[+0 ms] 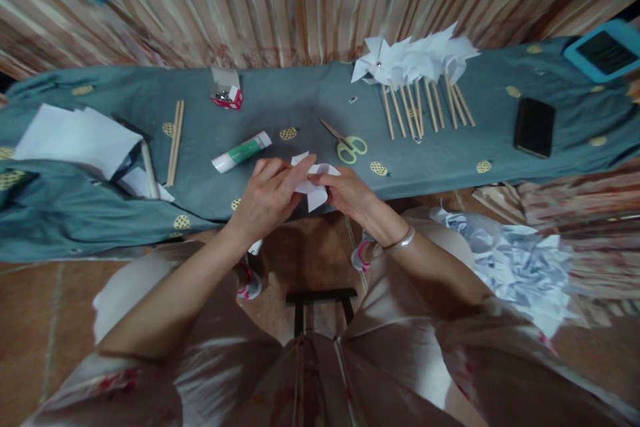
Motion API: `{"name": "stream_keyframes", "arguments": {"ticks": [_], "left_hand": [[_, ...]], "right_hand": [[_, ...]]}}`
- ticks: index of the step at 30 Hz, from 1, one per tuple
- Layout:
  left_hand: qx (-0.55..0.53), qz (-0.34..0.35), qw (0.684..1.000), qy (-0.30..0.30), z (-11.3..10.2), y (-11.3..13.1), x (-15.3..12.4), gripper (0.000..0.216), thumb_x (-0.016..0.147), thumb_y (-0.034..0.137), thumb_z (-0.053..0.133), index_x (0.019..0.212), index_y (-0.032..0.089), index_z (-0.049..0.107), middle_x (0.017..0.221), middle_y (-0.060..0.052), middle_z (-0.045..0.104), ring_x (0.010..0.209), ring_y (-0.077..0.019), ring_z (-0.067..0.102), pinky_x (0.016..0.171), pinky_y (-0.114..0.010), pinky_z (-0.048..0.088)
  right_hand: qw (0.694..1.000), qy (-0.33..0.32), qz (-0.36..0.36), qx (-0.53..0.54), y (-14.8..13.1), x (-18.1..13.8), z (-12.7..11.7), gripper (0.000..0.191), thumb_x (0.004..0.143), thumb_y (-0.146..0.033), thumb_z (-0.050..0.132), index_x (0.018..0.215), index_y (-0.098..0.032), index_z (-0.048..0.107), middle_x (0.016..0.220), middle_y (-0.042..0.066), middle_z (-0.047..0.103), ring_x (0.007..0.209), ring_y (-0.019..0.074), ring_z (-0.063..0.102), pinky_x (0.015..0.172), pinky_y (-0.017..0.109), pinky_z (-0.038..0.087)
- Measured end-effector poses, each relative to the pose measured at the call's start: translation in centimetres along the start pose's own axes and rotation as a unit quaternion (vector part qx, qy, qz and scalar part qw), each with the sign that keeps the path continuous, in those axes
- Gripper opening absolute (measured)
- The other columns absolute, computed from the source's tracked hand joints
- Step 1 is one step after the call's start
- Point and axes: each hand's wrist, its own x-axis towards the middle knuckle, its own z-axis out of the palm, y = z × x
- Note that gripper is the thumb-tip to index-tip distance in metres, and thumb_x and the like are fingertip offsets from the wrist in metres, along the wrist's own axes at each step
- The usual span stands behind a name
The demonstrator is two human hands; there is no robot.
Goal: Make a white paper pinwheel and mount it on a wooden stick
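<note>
Paper pinwheel [316, 197] just on the wearer's side of the green-handled scissors [345, 142], long axis unclear; left hand [270, 195] curled over its left flaps, right hand [351, 195], nearer those scissors, pinching its right!

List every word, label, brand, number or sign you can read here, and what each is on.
No text is readable.
Green-and-white tube: any print too blurred to read.
Small red box: any markings too small and blurred.
Folded white paper: no writing visible.
</note>
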Motion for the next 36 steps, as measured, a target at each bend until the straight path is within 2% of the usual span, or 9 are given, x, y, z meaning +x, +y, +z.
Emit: {"name": "stream_keyframes", "arguments": {"ticks": [3, 6, 8, 12, 14, 16, 22, 29, 36], "left_hand": [[-0.031, -0.015, 0.998, 0.048, 0.0, -0.5, -0.1, 0.052, 0.095, 0.021, 0.056, 0.145, 0.019, 0.046, 0.12, -0.012, 0.072, 0.113, -0.026, 0.063, 0.096, -0.043, 0.049], [-0.164, -0.119, 0.975, 0.09, 0.2, -1.1, 0.0, 0.057, 0.088, 0.033, 0.066, 0.142, 0.019, 0.052, 0.137, -0.015, 0.065, 0.125, -0.0288, 0.059, 0.104, -0.049, 0.048], [-0.309, -0.24, 0.914, 0.109, 0.5, -1.4, 0.1, 0.057, 0.086, 0.041, 0.067, 0.137, 0.019, 0.058, 0.135, -0.016, 0.067, 0.12, -0.0287, 0.063, 0.1, -0.048, 0.051], [-0.549, -0.42, 0.718, 0.082, 1.1, -1.4, 0.5, 0.044, 0.081, 0.051, 0.068, 0.109, 0.016, 0.074, 0.109, -0.013, 0.077, 0.1, -0.0271, 0.071, 0.086, -0.043, 0.057], [-0.597, -0.447, 0.664, 0.056, 1.2, -1.3, 0.7, 0.038, 0.075, 0.051, 0.075, 0.092, 0.016, 0.077, 0.097, -0.011, 0.078, 0.092, -0.0262, 0.072, 0.082, -0.041, 0.058], [-0.615, -0.456, 0.641, 0.052, 1.1, -1.3, 0.9, 0.035, 0.072, 0.05, 0.078, 0.083, 0.017, 0.077, 0.088, -0.01, 0.078, 0.086, -0.0248, 0.072, 0.079, -0.04, 0.058], [-0.585, -0.463, 0.66, 0.087, 0.3, -2.7, 1.3, 0.033, 0.066, 0.047, 0.083, 0.075, 0.017, 0.076, 0.073, -0.004, 0.074, 0.067, -0.0168, 0.065, 0.067, -0.03, 0.051], [-0.553, -0.461, 0.694, -0.003, 0.5, -2.2, 1.1, 0.033, 0.058, 0.044, 0.089, 0.069, 0.016, 0.076, 0.068, -0.002, 0.072, 0.065, -0.0141, 0.06, 0.065, -0.028, 0.046], [-0.544, -0.463, 0.7, -0.011, 1.1, -2.7, 0.7, 0.02, 0.059, 0.032, 0.085, 0.07, 0.016, 0.078, 0.065, 0.0, 0.07, 0.059, -0.0121, 0.057, 0.058, -0.025, 0.043]], "right_hand": [[0.998, 0.016, -0.053, -0.029, -0.1, 0.6, -0.2, 0.024, 0.058, -0.027, 0.084, 0.077, -0.023, 0.07, 0.07, -0.004, 0.069, 0.064, 0.0125, 0.061, 0.064, 0.027, 0.05], [0.992, 0.041, -0.107, -0.047, -0.3, 1.4, -0.4, 0.034, 0.057, -0.032, 0.086, 0.086, -0.025, 0.07, 0.077, -0.004, 0.071, 0.07, 0.0142, 0.064, 0.069, 0.029, 0.052], [0.986, 0.053, -0.143, -0.072, -0.7, 1.8, -0.4, 0.04, 0.055, -0.033, 0.087, 0.088, -0.024, 0.068, 0.081, -0.003, 0.073, 0.073, 0.015, 0.065, 0.07, 0.029, 0.052], [0.976, 0.027, -0.171, -0.135, -1.3, 1.8, 0.1, 0.045, 0.057, -0.036, 0.087, 0.094, -0.024, 0.064, 0.083, -0.001, 0.074, 0.077, 0.018, 0.067, 0.071, 0.031, 0.054], [0.971, 0.01, -0.177, -0.158, -1.4, 1.7, 0.5, 0.043, 0.061, -0.037, 0.085, 0.096, -0.025, 0.063, 0.081, -0.001, 0.073, 0.077, 0.0193, 0.068, 0.071, 0.032, 0.054], [0.966, 0.002, -0.188, -0.178, -1.4, 1.6, 0.8, 0.041, 0.064, -0.037, 0.083, 0.098, -0.025, 0.062, 0.08, -0.001, 0.074, 0.076, 0.0201, 0.069, 0.071, 0.033, 0.055], [0.946, -0.017, -0.21, -0.246, -0.9, 2.1, 0.4, 0.039, 0.074, -0.039, 0.077, 0.106, -0.024, 0.061, 0.087, 0.001, 0.077, 0.077, 0.0203, 0.071, 0.071, 0.034, 0.056], [0.916, -0.045, -0.251, -0.309, -0.1, 2.5, -0.3, 0.036, 0.08, -0.04, 0.073, 0.109, -0.023, 0.06, 0.088, 0.001, 0.077, 0.073, 0.0178, 0.069, 0.067, 0.033, 0.056], [0.894, -0.051, -0.279, -0.346, 0.1, 2.5, -0.4, 0.029, 0.082, -0.037, 0.07, 0.106, -0.023, 0.06, 0.092, 0.001, 0.076, 0.08, 0.0178, 0.07, 0.072, 0.033, 0.056]]}}
